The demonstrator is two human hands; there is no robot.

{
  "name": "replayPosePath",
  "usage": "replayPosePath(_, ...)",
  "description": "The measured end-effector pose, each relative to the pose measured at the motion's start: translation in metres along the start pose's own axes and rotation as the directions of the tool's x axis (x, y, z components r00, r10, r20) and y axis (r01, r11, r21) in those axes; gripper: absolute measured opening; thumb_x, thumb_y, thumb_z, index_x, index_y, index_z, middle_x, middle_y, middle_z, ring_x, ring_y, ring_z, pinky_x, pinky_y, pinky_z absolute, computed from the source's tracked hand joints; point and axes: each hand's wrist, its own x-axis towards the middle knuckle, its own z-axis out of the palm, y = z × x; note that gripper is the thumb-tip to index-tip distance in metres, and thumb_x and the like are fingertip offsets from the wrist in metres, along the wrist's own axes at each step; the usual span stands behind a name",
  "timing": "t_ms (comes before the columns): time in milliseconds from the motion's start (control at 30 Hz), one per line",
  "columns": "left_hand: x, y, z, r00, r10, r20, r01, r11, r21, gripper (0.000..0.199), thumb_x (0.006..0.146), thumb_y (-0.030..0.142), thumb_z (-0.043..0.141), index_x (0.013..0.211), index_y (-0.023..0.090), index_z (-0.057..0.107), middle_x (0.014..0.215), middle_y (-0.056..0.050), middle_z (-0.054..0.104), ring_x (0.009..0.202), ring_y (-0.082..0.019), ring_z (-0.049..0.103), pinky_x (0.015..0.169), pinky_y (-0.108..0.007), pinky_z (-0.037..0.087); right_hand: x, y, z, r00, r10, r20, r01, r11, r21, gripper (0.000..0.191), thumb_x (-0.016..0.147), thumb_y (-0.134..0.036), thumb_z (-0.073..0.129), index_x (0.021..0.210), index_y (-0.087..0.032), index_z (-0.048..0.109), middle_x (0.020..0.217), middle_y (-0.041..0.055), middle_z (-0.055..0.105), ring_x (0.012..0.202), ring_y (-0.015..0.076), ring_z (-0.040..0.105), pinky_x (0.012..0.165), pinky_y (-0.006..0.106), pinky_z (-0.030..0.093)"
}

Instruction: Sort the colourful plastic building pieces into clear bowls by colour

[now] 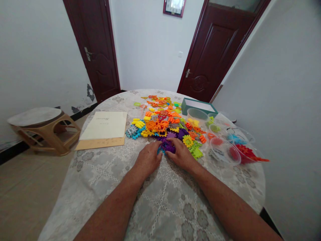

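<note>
1. Left hand point(147, 159) and right hand point(182, 155) close together, fingertips against a purple interlocking plastic block point(167, 146) from either side; whether clamped or only resting, impossible to tell from this view.
2. Just under the purple interlocking plastic block, a blue interlocking piece point(160, 151), partly hidden by the fingers.
3. Just right of the block, lime-green interlocking pieces point(196, 153); directly behind it, a heap of multicoloured plastic building pieces point(163, 125).
4. Well right of the block, clear plastic bowls point(225, 151) holding red, blue and green pieces; behind those, a green cardboard box point(199, 106).
5. Left of the block, a sheet of cream paper point(102, 127) on a manila envelope point(100, 143), all on a lace-patterned tablecloth point(160, 207).
6. Likely risks: a loose hold letting the block slip, too much sideways force shifting the blue interlocking piece, and a careless wrist movement toward the heap scattering pieces or tipping a light bowl near the round table's edge.
</note>
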Motion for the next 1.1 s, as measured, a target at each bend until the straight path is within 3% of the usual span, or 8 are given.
replayPosePath(233,0.0,-0.002,0.001,0.997,0.04,-0.065,-0.044,0.998,-0.055,0.051,0.089,0.013,0.065,0.139,0.017,0.058,0.137,-0.016,0.066,0.127,-0.029,0.063,0.113,-0.047,0.048,-0.004,-0.011,-0.007,0.994,-0.099,-0.049,0.101,0.994,0.043,0.026,0.092,-0.018,0.065,0.118,-0.023,0.062,0.113,0.0088,0.066,0.107,0.025,0.062,0.095,0.039,0.05)
replayPosePath(367,0.002,0.005,-0.006,0.999,0.016,-0.04,-0.024,0.98,-0.198,0.041,0.089,0.016,0.065,0.13,0.018,0.065,0.13,-0.013,0.07,0.122,-0.028,0.065,0.11,-0.047,0.05,-0.006,-0.016,-0.012,0.996,-0.008,-0.087,0.021,0.988,0.155,0.028,0.093,-0.026,0.067,0.121,-0.024,0.064,0.113,0.0065,0.069,0.103,0.0237,0.065,0.093,0.037,0.05)
replayPosePath(533,0.005,0.019,-0.019,0.985,-0.054,0.163,0.143,0.789,-0.598,0.051,0.086,0.019,0.069,0.137,0.023,0.063,0.124,-0.01,0.073,0.103,-0.023,0.071,0.088,-0.038,0.059,-0.007,-0.028,-0.01,0.979,0.195,-0.058,-0.159,0.91,0.382,0.032,0.096,-0.039,0.065,0.126,-0.025,0.064,0.106,0.0027,0.072,0.091,0.0204,0.067,0.084,0.033,0.053)
replayPosePath(700,0.005,0.02,-0.018,0.946,-0.102,0.309,0.31,0.571,-0.76,0.057,0.083,0.02,0.071,0.139,0.024,0.062,0.118,-0.011,0.073,0.095,-0.022,0.07,0.069,-0.031,0.06,-0.005,-0.034,-0.009,0.995,0.104,-0.001,-0.095,0.915,0.393,0.032,0.103,-0.039,0.054,0.13,-0.025,0.066,0.119,0.0056,0.073,0.106,0.0224,0.068,0.093,0.036,0.054)
replayPosePath(800,0.006,0.018,-0.016,0.93,-0.155,0.333,0.366,0.444,-0.818,0.051,0.082,0.018,0.072,0.133,0.023,0.065,0.113,-0.011,0.073,0.094,-0.022,0.07,0.07,-0.031,0.062,-0.005,-0.029,-0.009,0.997,0.075,-0.008,-0.067,0.932,0.356,0.039,0.107,-0.04,0.047,0.138,-0.025,0.064,0.13,0.0079,0.07,0.116,0.0241,0.065,0.099,0.039,0.053)
replayPosePath(900,0.006,0.017,-0.018,0.912,-0.227,0.34,0.402,0.35,-0.846,0.043,0.082,0.017,0.071,0.125,0.02,0.067,0.114,-0.012,0.073,0.094,-0.021,0.07,0.073,-0.033,0.062,-0.005,-0.024,-0.008,0.995,0.097,-0.002,-0.089,0.923,0.374,0.041,0.107,-0.041,0.046,0.14,-0.024,0.064,0.127,0.0082,0.071,0.114,0.0239,0.067,0.099,0.04,0.053)
replayPosePath(1000,0.006,0.018,-0.02,0.909,-0.208,0.36,0.41,0.304,-0.86,0.043,0.08,0.016,0.072,0.123,0.02,0.068,0.12,-0.012,0.072,0.096,-0.02,0.07,0.08,-0.035,0.062,-0.003,-0.023,-0.004,0.996,0.093,-0.016,-0.08,0.917,0.39,0.037,0.106,-0.04,0.049,0.133,-0.023,0.068,0.125,0.0076,0.073,0.112,0.0232,0.068,0.101,0.04,0.052)
replayPosePath(1100,0.005,0.02,-0.019,0.928,-0.168,0.332,0.372,0.382,-0.846,0.047,0.078,0.018,0.077,0.124,0.02,0.068,0.12,-0.01,0.072,0.098,-0.021,0.07,0.082,-0.034,0.06,-0.002,-0.026,0.0,0.989,0.144,-0.019,-0.121,0.893,0.434,0.033,0.102,-0.041,0.057,0.128,-0.023,0.069,0.12,0.0067,0.075,0.106,0.0225,0.07,0.095,0.037,0.055)
